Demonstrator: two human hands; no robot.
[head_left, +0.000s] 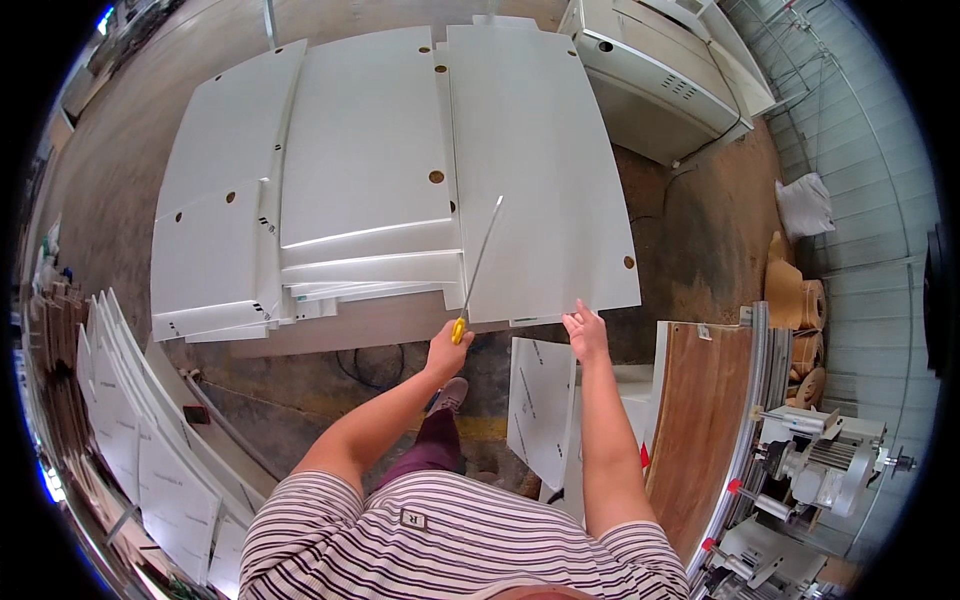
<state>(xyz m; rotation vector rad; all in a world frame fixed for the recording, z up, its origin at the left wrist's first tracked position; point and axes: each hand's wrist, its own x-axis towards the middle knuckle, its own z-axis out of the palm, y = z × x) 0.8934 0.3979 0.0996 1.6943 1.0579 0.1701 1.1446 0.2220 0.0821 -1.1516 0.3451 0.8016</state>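
Note:
My left hand is closed around a yellow-handled tool. A long, thin metal strip, slightly curved, runs from it up over the right-hand white panel; whether it is a blade or a measuring tape I cannot tell. At this panel's near edge is my right hand, fingers apart and holding nothing, the fingertips at or just over the edge. The large panel has round brown-rimmed holes near its corners. Beside it on the left lie more stacked white panels, several with their near edges staggered.
White sheets lean in a row at the left. A white panel and a brown board stand at my right, near a motor machine. A white cabinet is at the far right; a black cable lies below the stack.

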